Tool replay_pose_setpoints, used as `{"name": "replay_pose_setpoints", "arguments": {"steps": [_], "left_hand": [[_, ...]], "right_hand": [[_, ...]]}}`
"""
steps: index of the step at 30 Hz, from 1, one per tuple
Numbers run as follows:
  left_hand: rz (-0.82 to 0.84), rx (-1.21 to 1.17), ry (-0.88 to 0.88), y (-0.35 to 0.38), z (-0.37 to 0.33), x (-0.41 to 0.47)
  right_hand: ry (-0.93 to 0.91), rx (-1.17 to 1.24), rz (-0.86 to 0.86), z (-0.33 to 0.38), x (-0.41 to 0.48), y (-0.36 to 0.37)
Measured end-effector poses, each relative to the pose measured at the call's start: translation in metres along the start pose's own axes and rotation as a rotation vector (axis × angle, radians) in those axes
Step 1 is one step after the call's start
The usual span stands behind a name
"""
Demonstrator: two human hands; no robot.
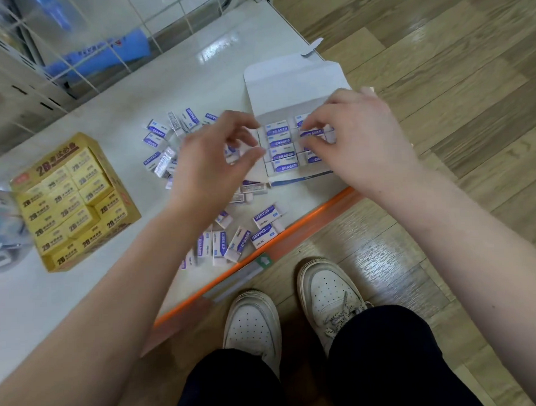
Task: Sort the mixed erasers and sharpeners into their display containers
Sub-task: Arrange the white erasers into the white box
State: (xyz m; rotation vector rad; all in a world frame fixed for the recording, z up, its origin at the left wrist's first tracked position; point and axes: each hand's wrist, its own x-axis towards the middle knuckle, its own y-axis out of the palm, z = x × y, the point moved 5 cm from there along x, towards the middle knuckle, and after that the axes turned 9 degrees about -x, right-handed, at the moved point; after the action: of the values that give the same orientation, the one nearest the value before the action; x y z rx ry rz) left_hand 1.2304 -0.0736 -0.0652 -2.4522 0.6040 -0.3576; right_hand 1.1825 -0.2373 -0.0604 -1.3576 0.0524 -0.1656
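**Eraser sort: approx. halfway, judging by the pile**

Head cam: the white display box [290, 89] is holding two part-filled columns of blue-label erasers. R hand [358, 139] fingers are pinching one eraser [314, 133] in the right column. L hand [216, 162] is hovering at the box's left edge, fingers curled; can't tell if gripping anything. Many loose erasers [231, 240] are lying on the surface [81, 300], unsorted. The yellow box [75, 200] is sitting full. No sharpeners identifiable.
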Motion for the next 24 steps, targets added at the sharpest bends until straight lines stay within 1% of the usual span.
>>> {"name": "replay_pose_setpoints", "arguments": {"steps": [3, 5, 7, 9, 11, 14, 18, 21, 24], "left_hand": [[-0.051, -0.013, -0.128, -0.031, 0.020, -0.015], [-0.024, 0.042, -0.169, -0.042, 0.029, -0.026], [0.028, 0.107, -0.180, -0.045, 0.036, -0.036], [0.088, 0.193, -0.135, -0.043, 0.040, -0.043], [0.148, 0.277, -0.086, -0.039, 0.044, -0.046], [0.183, 0.288, -0.075, -0.039, 0.046, -0.046], [0.177, 0.341, -0.018, -0.044, 0.049, -0.049], [0.141, 0.422, -0.003, -0.049, 0.053, -0.055], [0.121, 0.447, -0.005, -0.051, 0.056, -0.060]], "right_hand": [[-0.111, 0.174, -0.017, 0.025, -0.004, 0.007], [-0.212, 0.276, 0.047, 0.043, -0.011, 0.011], [-0.311, 0.289, 0.137, 0.059, -0.017, 0.017], [-0.382, 0.290, 0.168, 0.071, -0.022, 0.022], [-0.392, 0.286, 0.159, 0.079, -0.023, 0.025], [-0.388, 0.253, 0.139, 0.088, -0.021, 0.029], [-0.399, 0.148, 0.158, 0.100, -0.020, 0.039], [-0.401, 0.010, 0.156, 0.107, -0.024, 0.051], [-0.365, -0.039, 0.153, 0.109, -0.028, 0.058]]}}
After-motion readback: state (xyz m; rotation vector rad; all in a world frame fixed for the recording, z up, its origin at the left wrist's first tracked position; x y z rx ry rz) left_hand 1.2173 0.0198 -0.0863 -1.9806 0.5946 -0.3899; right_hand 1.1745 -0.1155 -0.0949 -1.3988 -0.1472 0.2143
